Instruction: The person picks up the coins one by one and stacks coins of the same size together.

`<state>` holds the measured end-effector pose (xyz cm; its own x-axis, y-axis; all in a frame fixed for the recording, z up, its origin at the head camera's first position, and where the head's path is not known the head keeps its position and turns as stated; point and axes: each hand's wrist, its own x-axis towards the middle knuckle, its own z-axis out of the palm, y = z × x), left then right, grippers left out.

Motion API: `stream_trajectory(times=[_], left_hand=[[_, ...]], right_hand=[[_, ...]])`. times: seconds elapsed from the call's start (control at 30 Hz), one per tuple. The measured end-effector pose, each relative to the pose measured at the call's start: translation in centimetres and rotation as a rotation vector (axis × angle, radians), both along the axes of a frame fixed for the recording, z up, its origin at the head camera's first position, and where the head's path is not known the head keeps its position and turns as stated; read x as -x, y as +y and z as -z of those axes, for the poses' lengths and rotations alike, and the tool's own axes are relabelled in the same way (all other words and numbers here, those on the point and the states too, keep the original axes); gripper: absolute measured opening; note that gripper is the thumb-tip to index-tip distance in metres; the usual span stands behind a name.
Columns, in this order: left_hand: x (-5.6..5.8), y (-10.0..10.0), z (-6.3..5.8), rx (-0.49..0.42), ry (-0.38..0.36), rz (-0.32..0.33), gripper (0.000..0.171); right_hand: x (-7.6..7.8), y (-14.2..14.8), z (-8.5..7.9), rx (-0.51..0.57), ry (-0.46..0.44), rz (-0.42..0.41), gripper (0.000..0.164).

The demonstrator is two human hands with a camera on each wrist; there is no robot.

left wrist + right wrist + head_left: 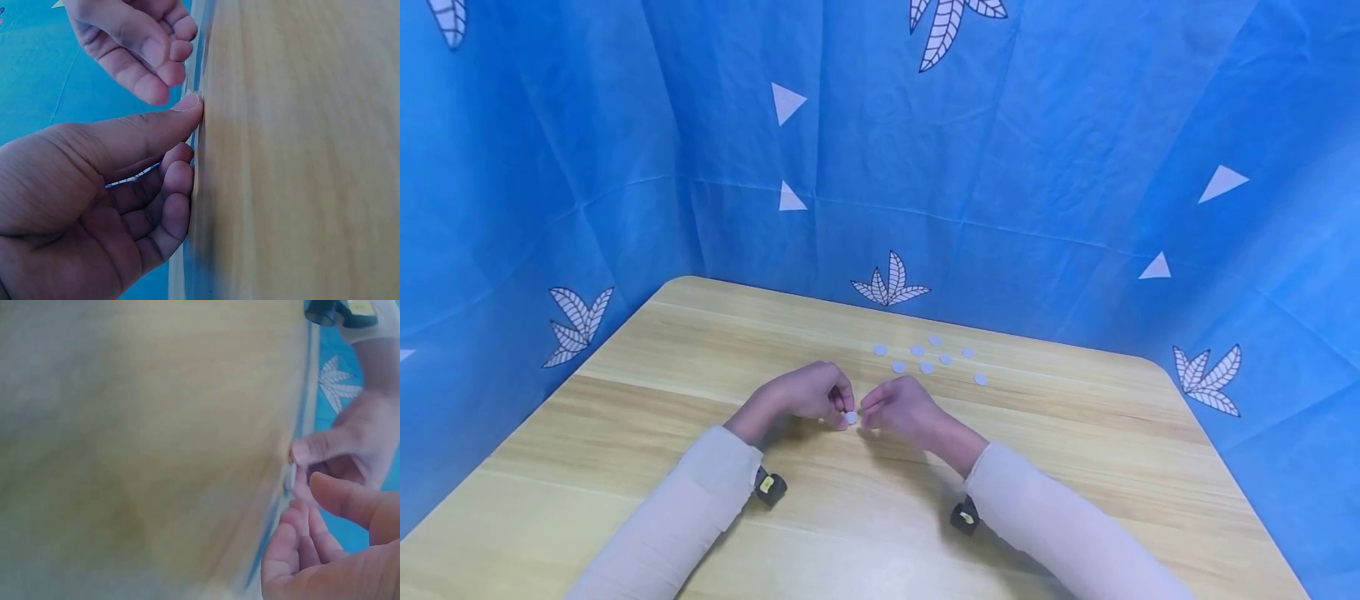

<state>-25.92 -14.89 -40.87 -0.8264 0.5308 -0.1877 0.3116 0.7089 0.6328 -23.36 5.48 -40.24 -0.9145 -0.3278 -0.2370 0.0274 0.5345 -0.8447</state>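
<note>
Table [1112, 433]: light wood-grain top, darker streaks in the grain, far corners rounded at about 10 o'clock and between 2 and 3. Directly on it: eight small white discs [927, 368], lying flat and separate, loosely grouped between 12 and 1 o'clock. Within the group, one disc sits outermost at 9 o'clock, another at 4.

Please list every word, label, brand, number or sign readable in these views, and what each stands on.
None can be read.
Left yellow label, on the black device at the left wrist: too small and blurred.
Right yellow label, on the dark device at the right wrist: likewise.
Blue cloth: printed leaves and triangles, no lettering visible.
White disc at the left hand, and the loose discs: too small to tell.
</note>
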Motion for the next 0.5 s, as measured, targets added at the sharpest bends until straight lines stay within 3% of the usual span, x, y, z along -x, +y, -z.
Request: stream_trajectory(times=[0.27,0.5], left_hand=[[-0.1,-0.1,0.0,0.005,0.01,-0.002,0.017],[-0.3,0.0,-0.1,-0.009,-0.001,-0.011,0.017]], right_hand=[[0.7,2.1,-1.1,-0.014,0.072,-0.009,0.026],[1.8,4.7,-1.8,-0.049,0.172,0.037,0.026]])
